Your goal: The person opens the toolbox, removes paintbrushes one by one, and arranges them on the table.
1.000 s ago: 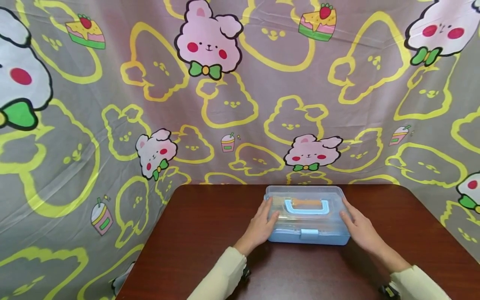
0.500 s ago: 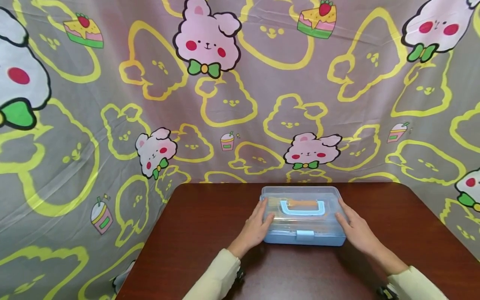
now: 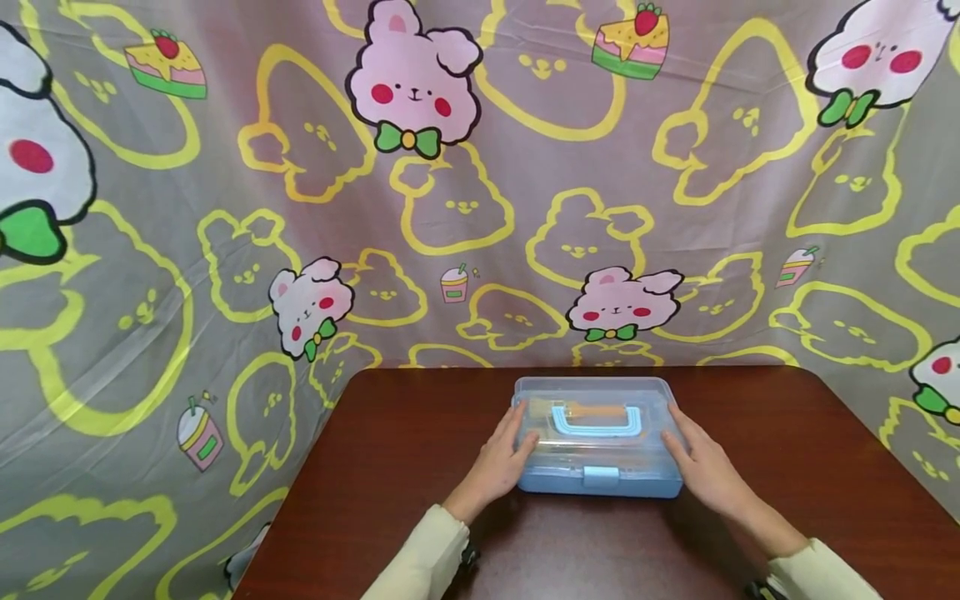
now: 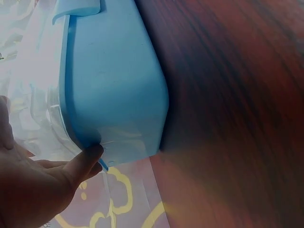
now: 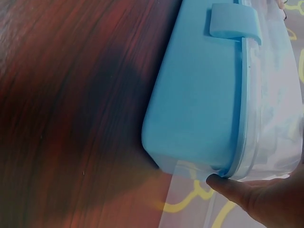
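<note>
The box [image 3: 597, 437] is sitting shut, latch [image 3: 601, 477] down, near the table's [image 3: 390, 467] far edge at the middle. The left hand [image 3: 501, 458] and right hand [image 3: 701, 468] are flanking its ends, fingers straight and close together, thumbs touching the lid seam; opening seems not yet begun. A cartoon-bunny cloth [image 3: 225, 208] is draping the room behind the dark wooden table.

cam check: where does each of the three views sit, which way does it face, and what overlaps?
Head: above, facing forward and down at the table; box, left hand, right hand, both sleeves.
Left wrist: low beside the box, looking along its blue base; thumb shows.
Right wrist: low at the opposite end; a fingertip shows.
Shared: both wrist views catch the front latch.
</note>
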`<action>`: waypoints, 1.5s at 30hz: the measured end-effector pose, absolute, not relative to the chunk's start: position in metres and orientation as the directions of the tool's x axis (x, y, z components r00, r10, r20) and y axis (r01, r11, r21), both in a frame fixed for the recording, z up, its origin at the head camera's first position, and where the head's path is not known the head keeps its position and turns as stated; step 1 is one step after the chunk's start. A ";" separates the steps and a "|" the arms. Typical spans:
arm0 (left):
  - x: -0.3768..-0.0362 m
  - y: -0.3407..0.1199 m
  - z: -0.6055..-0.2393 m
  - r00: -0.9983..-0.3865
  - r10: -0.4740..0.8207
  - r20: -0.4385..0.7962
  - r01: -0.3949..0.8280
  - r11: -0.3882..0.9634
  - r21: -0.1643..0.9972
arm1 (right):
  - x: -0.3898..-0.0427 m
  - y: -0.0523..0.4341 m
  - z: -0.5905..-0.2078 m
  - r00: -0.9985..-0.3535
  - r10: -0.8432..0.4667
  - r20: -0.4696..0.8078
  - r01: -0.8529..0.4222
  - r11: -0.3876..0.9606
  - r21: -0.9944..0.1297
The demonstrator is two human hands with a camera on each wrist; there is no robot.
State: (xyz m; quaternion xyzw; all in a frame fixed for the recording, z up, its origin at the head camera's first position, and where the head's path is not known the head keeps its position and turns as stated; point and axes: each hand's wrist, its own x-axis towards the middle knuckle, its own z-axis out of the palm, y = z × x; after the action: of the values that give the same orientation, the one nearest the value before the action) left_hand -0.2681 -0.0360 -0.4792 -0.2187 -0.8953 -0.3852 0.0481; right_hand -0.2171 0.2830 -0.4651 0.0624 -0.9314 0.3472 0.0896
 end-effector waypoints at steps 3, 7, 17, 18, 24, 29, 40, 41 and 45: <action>-0.266 -0.040 -0.479 -0.902 0.350 0.251 0.421 0.594 0.686 | -0.216 0.280 -0.466 -0.973 -0.062 0.222 -0.192 0.749 -0.635; -0.265 -0.046 -0.479 -0.907 0.349 0.236 0.407 0.582 0.704 | -0.216 0.276 -0.467 -0.966 -0.072 0.249 -0.216 0.752 -0.622; -0.262 -0.057 -0.479 -0.904 0.355 0.237 0.411 0.577 0.706 | -0.214 0.266 -0.467 -0.957 -0.082 0.280 -0.243 0.754 -0.610; -0.261 -0.059 -0.479 -0.904 0.355 0.239 0.414 0.578 0.704 | -0.213 0.265 -0.467 -0.956 -0.083 0.282 -0.245 0.755 -0.608; -0.257 -0.068 -0.479 -0.902 0.358 0.240 0.418 0.587 0.694 | -0.211 0.258 -0.470 -0.957 -0.094 0.275 -0.249 0.754 -0.608; -0.253 -0.073 -0.479 -0.906 0.360 0.224 0.407 0.593 0.694 | -0.209 0.253 -0.470 -0.946 -0.101 0.309 -0.276 0.753 -0.598; -0.246 -0.083 -0.476 -0.907 0.362 0.217 0.405 0.602 0.689 | -0.204 0.247 -0.471 -0.942 -0.110 0.318 -0.284 0.767 -0.575; -0.245 -0.083 -0.476 -0.908 0.361 0.215 0.403 0.604 0.687 | -0.203 0.247 -0.471 -0.943 -0.112 0.315 -0.283 0.766 -0.577; -0.241 -0.083 -0.477 -0.908 0.362 0.211 0.401 0.605 0.688 | -0.199 0.248 -0.471 -0.945 -0.115 0.306 -0.281 0.763 -0.582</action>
State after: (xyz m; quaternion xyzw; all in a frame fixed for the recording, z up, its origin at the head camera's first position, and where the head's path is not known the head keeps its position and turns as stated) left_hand -0.2412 -0.0831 -0.4766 -0.2130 -0.8953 -0.3903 0.0252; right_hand -0.1990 0.2476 -0.4710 0.1063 -0.9303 0.3274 0.1269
